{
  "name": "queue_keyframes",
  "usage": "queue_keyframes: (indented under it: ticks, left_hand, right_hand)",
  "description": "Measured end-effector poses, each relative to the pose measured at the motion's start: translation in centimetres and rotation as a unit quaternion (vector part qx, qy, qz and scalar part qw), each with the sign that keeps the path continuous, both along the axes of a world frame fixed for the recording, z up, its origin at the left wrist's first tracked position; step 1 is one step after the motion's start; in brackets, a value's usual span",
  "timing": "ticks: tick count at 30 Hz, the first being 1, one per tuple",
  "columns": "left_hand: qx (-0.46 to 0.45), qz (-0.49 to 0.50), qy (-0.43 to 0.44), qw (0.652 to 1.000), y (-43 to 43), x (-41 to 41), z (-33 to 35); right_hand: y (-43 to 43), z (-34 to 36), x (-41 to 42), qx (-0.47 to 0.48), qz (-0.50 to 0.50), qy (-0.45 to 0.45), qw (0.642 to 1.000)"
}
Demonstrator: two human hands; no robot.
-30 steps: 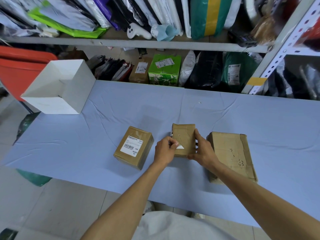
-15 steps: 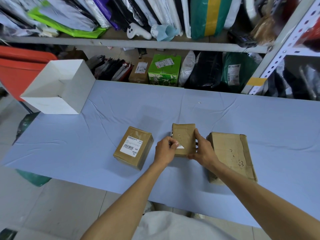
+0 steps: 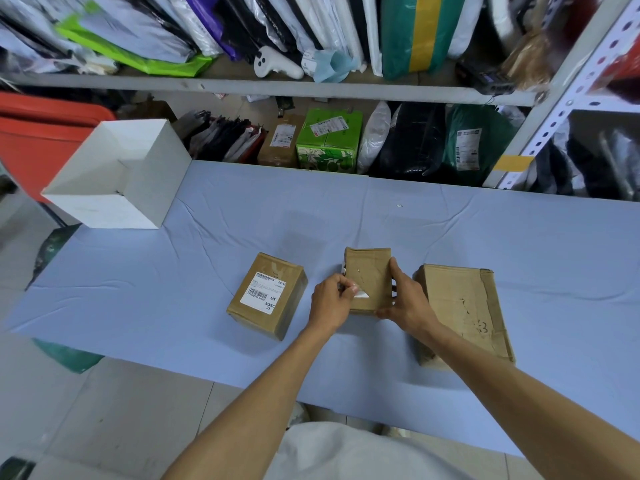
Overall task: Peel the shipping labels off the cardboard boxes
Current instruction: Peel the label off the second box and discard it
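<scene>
Left hand [image 3: 329, 301] pinches label [image 3: 362, 294], right hand [image 3: 407, 303] grips carton [image 3: 369, 268], boxes [image 3: 457, 306] flanking

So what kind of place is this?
Likely a parcel depot or shipping stockroom: a metal shelf crammed with mailer bags, a labelled green carton, and a labelled cardboard box on the blue table.

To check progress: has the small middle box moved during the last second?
No. The middle box sits at the same spot between the labelled box and the large box.
</scene>
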State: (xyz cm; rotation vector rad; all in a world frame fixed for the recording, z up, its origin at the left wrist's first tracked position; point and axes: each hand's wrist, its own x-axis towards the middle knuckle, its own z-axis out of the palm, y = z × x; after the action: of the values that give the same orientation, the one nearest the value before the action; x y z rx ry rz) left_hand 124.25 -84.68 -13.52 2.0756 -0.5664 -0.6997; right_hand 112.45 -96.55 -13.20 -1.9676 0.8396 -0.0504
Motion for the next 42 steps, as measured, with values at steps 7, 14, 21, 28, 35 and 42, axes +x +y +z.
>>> queue_keyframes:
  ticks: [7,14,21,28,35,42]
  left_hand:
    - [-0.004,-0.002,0.002,1.0,0.07,-0.01,0.02]
    - [0.002,-0.002,0.006,1.0,0.02,0.04,0.05]
    - [-0.005,0.004,0.0,1.0,-0.13,-0.13,0.3]
    - [-0.011,0.002,0.006,1.0,-0.29,-0.13,0.57]
    - [-0.013,0.002,0.012,1.0,-0.28,-0.26,0.67]
    - [-0.021,0.002,0.023,1.0,-0.26,-0.38,0.77]
  right_hand:
    - [-0.04,-0.1,0.04,-0.003,0.004,0.0,1.0]
    - [-0.19,-0.18,0.16,-0.007,0.009,0.006,1.0]
    - [-0.4,-0.35,0.35,-0.005,0.003,0.008,1.0]
    - [-0.59,-0.22,0.42,-0.01,0.007,0.005,1.0]
    - [-0.55,-0.09,0.33,-0.02,0.014,0.008,1.0]
    - [-0.45,0.06,0.37,-0.034,0.015,0.019,0.999]
